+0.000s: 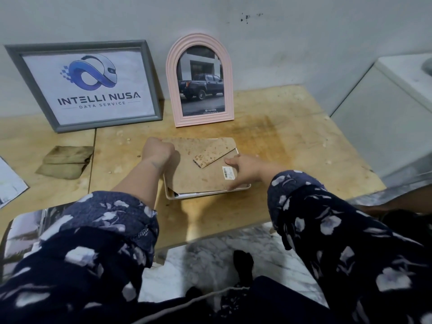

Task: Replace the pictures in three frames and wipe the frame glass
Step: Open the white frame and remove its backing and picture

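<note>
A white frame lies face down in the middle of the table, covered by its brown spotted backing board with a folding stand flap. My left hand grips the board's far left corner. My right hand rests on the board's right edge beside a barcode sticker, fingers spread. A grey frame with an Intelli Nusa logo print and a pink arched frame with a pickup truck picture lean on the wall behind. A folded, stained cloth lies to the left.
The wooden table is stained and ends just before my knees. Loose paper prints lie at the far left edge. A white cabinet stands against the table's right side. Marbled floor shows below.
</note>
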Available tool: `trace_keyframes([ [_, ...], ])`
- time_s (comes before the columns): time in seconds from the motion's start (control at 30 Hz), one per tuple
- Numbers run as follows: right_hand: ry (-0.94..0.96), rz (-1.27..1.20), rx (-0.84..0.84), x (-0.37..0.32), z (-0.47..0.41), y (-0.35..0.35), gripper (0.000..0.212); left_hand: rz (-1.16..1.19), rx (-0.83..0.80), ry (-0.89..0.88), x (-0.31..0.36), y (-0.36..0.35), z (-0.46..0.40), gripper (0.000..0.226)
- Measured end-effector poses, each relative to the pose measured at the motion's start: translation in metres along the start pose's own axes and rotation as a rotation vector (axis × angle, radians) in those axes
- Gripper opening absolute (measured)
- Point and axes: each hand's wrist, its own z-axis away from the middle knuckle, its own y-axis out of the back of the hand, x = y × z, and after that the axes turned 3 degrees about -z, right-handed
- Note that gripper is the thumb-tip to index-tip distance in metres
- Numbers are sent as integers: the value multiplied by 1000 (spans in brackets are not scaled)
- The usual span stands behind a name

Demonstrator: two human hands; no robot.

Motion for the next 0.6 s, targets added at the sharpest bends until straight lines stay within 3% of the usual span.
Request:
trace_keyframes([
  [0.1,0,-10,-72,-2,2,3,109,-26,41,81,11,-1,7,30],
  [0.27,40,137,82,-7,6,-18,101,15,-88,142,-4,-9,1,40],
  [0.4,62,222,108,-6,1,-24,101,-35,-80,203,-25,-13,-2,27],
  [0.6,104,446,109,-8,-3,-12,97,87,-139,178,-43,-15,-27,54],
])
